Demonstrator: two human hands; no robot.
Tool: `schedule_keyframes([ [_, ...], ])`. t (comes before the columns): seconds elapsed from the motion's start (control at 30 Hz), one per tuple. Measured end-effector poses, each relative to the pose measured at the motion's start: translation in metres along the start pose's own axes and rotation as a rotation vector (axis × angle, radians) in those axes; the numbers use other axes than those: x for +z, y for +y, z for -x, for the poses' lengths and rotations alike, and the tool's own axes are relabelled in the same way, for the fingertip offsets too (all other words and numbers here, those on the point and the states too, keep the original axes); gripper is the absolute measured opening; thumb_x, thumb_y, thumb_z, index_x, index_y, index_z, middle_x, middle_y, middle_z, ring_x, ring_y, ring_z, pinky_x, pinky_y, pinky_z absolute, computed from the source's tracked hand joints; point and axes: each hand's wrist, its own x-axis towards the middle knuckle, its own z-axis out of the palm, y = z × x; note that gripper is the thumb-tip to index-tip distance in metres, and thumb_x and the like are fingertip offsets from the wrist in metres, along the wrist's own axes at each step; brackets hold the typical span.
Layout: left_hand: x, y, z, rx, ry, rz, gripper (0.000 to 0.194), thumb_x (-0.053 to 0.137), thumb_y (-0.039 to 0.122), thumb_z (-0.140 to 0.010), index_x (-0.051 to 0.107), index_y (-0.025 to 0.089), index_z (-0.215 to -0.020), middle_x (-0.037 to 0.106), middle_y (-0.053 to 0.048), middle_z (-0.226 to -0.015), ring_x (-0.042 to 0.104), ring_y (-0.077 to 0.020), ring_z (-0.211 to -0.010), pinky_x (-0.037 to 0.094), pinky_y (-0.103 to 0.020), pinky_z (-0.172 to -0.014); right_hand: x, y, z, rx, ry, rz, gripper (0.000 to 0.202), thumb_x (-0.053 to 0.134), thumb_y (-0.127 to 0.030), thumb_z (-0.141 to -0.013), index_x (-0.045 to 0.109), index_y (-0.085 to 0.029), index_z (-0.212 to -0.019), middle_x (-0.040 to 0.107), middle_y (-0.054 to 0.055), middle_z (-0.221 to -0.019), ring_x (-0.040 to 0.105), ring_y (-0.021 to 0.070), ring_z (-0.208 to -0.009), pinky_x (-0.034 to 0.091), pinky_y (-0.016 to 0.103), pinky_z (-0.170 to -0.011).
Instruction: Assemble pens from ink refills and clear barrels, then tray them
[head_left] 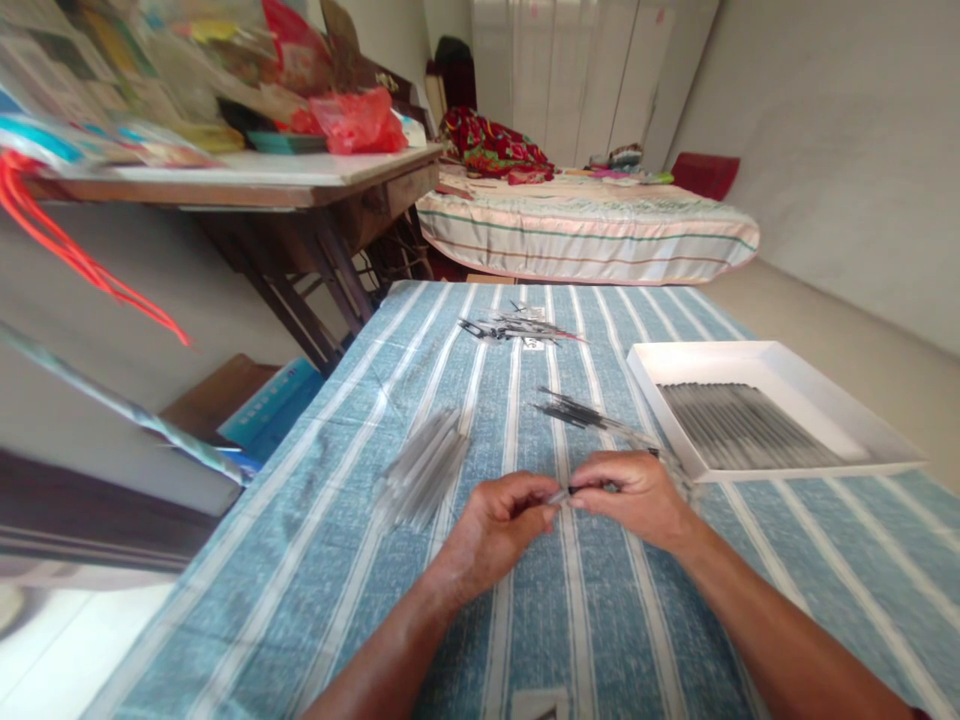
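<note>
Many grey tubes (426, 468) lay on the striped cloth (337, 560). Next, the left hand (495, 515) pinched one end of a slim pale-and-dark piece (559, 496) above the cloth; the right hand (634, 490) pinched its other end, near thin dark rods (570, 409). Farthest right, a white box (750, 358) held dark sticks (739, 425).

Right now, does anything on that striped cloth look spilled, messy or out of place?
Mildly: the far pile of slim, mostly dark pieces lies loose at mixed angles, unlike the neat row of dark rods in the white box. No spill or breakage shows, though the grey bundle near the left hand is blurred.
</note>
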Motion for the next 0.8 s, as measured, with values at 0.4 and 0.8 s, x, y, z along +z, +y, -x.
schedule_keyframes([
  [0.4,0.0003,0.0039,-0.0005,0.037,-0.010,-0.175,0.016,0.054,0.015,-0.077,0.068,0.016,-0.084,0.059,0.001,-0.070,0.053,-0.0123,-0.066,0.041,-0.024,-0.063,0.0001,-0.0044,-0.0001,-0.078,-0.071,0.085,0.011,0.062,-0.026,-0.079,0.069,-0.017,-0.079,0.066,0.004,-0.068,0.059,0.0123,-0.061,0.046,0.023,-0.059],
  [0.8,-0.0033,-0.0016,0.0001,0.049,-0.090,-0.346,0.022,0.050,0.014,-0.078,0.070,0.019,-0.087,0.061,0.000,-0.074,0.056,-0.0130,-0.070,0.043,-0.023,-0.065,0.0006,-0.0084,-0.0008,-0.108,-0.186,0.192,0.016,0.057,-0.026,-0.082,0.069,-0.018,-0.074,0.063,0.002,-0.065,0.058,0.0118,-0.061,0.044,0.022,-0.058],
])
